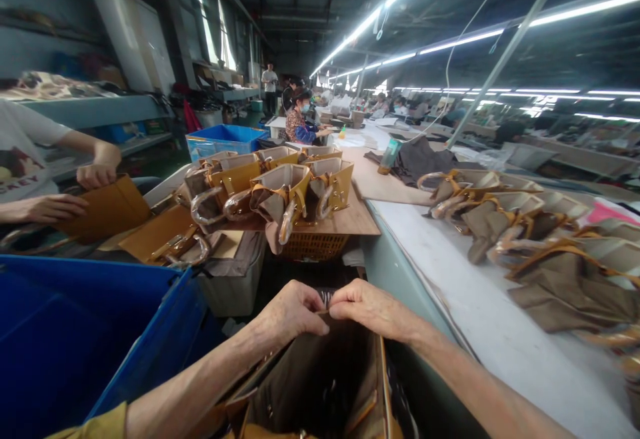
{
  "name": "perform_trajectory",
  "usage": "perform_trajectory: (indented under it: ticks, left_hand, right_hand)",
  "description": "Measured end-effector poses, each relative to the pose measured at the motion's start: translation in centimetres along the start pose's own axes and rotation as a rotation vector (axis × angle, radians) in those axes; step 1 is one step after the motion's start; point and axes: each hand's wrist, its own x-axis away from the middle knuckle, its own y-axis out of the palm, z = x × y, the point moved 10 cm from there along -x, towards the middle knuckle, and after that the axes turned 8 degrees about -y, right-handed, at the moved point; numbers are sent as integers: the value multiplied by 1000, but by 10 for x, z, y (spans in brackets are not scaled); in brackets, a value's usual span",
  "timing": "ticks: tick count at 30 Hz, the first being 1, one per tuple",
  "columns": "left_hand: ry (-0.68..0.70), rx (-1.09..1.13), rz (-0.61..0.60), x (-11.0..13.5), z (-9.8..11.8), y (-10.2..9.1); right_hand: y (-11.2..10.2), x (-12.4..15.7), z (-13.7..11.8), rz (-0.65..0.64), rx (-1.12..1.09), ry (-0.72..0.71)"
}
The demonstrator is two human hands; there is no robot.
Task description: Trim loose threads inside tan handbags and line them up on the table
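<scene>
The left hand [295,309] and right hand [370,306] meet in front of the wearer, almost touching, thumbs and fingers drawn together in a tight pinch. Both grip the far rim of a brown-lined handbag [300,372], which sits low in front of the wearer with its mouth upward and mustard trim along its edges. Just past the fingertips, a dark patch [327,296] carries white marks; they are too small to tell whether they are letters or a pattern.

The clearest writing is on the white T-shirt [25,149] of the co-worker [77,142] at the left: beneath a dark printed picture, letters seem to end in "KEY", the rest cut off or blurred. That person holds a mustard panel [115,209] beside a blue bin [145,339].

Ahead, mustard-and-brown handbags [280,186] with wrapped handles crowd a wooden board [357,222] over a yellow plastic basket [310,246]; any marking on their metal fittings is too blurred to read. A bottle [390,156] with a greenish upper part stands beside dark cloth [430,162], its surface likewise illegible. On the right, more handbags [565,226] line the white tabletop [425,259], next to a bright pink piece [610,212].
</scene>
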Motion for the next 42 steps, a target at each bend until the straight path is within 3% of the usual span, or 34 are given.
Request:
perform_trajectory:
  ticks: [9, 19, 30, 34, 38, 42]
  left_hand:
    - [-45, 29, -112, 11, -11, 16]
    - [12, -70, -65, 19, -3, 17]
    - [-197, 132, 5, 9, -21, 12]
    - [-149, 101, 0, 9, -13, 10]
    - [-144, 79, -35, 9, -10, 13]
    - [-143, 90, -49, 5, -8, 9]
  right_hand:
    - [4, 1, 6, -91, -63, 74]
    - [4, -6, 17, -111, -68, 183]
    - [3, -1, 20, -1, 47, 223]
    - [2, 2, 18, 35, 101, 169]
    - [3, 3, 3, -19, 146, 32]
    - [3, 0, -21, -11, 394, -96]
